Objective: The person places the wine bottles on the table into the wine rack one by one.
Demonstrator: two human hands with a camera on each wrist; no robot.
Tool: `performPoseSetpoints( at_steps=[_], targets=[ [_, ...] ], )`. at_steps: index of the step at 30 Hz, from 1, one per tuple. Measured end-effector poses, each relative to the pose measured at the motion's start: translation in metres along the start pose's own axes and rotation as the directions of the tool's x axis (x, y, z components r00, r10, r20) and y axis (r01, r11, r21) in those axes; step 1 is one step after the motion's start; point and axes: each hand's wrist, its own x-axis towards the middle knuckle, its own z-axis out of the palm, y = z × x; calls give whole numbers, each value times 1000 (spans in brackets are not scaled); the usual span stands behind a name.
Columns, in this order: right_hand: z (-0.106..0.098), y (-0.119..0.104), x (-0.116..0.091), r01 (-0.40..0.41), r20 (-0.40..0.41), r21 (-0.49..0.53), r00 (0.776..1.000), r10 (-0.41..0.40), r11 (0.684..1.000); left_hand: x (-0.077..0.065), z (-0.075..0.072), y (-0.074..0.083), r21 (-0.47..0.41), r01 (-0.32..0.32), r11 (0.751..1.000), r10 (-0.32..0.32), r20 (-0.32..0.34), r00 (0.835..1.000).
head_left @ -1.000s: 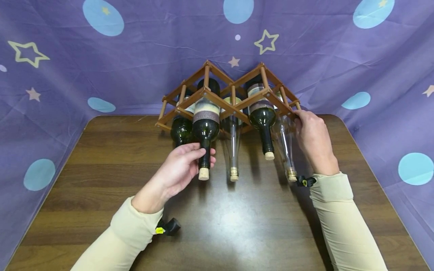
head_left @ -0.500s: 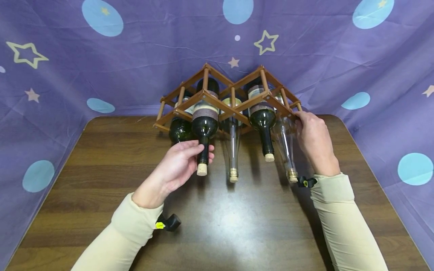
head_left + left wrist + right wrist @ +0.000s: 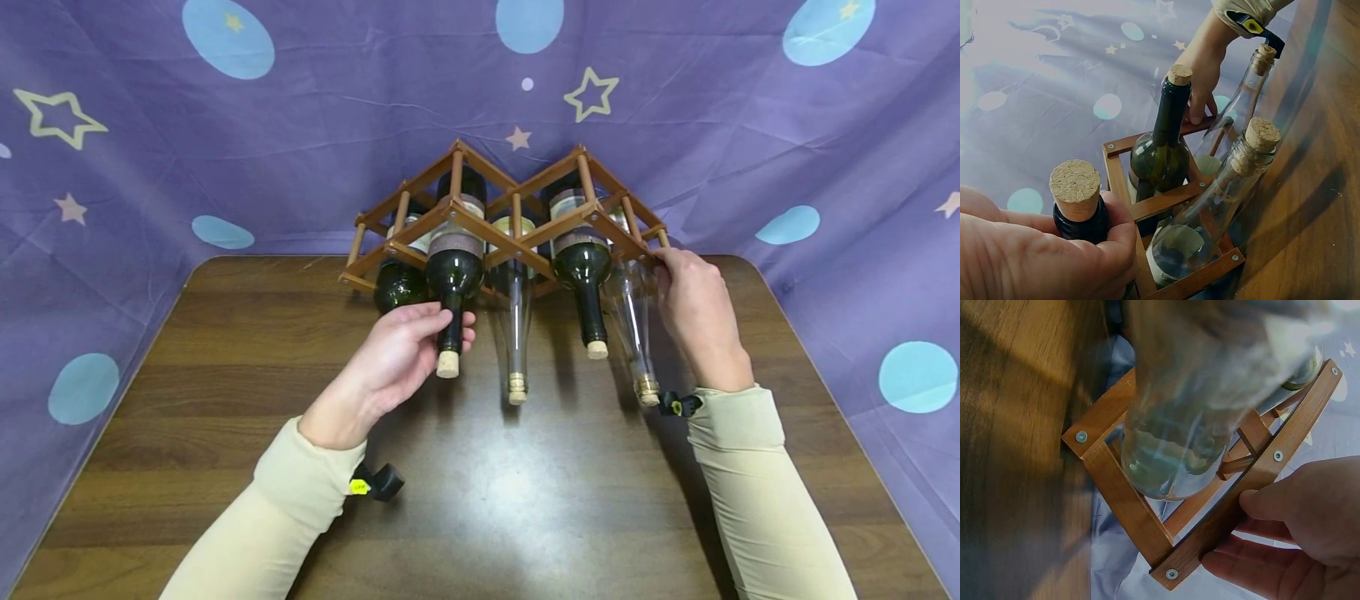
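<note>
My left hand (image 3: 401, 350) grips the neck of a dark green wine bottle (image 3: 456, 271), its cork (image 3: 1075, 182) standing out past the fingers in the left wrist view. This bottle lies in the upper left slot of a wooden wine rack (image 3: 517, 246), neck toward me. With thumb and fingers, my right hand (image 3: 693, 300) pinches the rack's right end bar (image 3: 1235, 506). Nearest that hand is a clear corked bottle (image 3: 632, 317) in the right slot. Another clear bottle (image 3: 517, 333) lies in the middle, and a second dark corked bottle (image 3: 583, 275) in the upper right slot.
A green bottle (image 3: 400, 286) sits in the far left slot, its neck hidden behind my left hand. The rack stands at the back of the brown wooden table (image 3: 517, 500), close to a purple curtain (image 3: 315, 125) with stars and dots.
My left hand has pushed the dark bottle deeper into the rack, so its cork is farther from me. The rack's left side shifted slightly. My right hand has stayed on the rack.
</note>
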Motion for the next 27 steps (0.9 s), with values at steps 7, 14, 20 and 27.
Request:
performPoseSetpoints(
  at_steps=[7, 14, 20, 27],
  targets=[
    [-1, 0, -1, 4, -8, 2, 1000, -4, 1000, 4, 0, 1, -14, -6, 1000, 6, -7, 1000],
    [-3, -1, 0, 4, -9, -1, 1000, -4, 1000, 7, 1, 3, -25, -4, 1000, 4, -24, 1000],
    [-4, -1, 0, -6, -2, -7, 1000, 6, 1000, 10, 2, 4, -34, -6, 999, 5, -25, 1000],
    [-3, -1, -1, -6, -6, 0, 1000, 6, 1000, 11, 2, 3, -49, -6, 999, 4, -30, 1000]
  ],
)
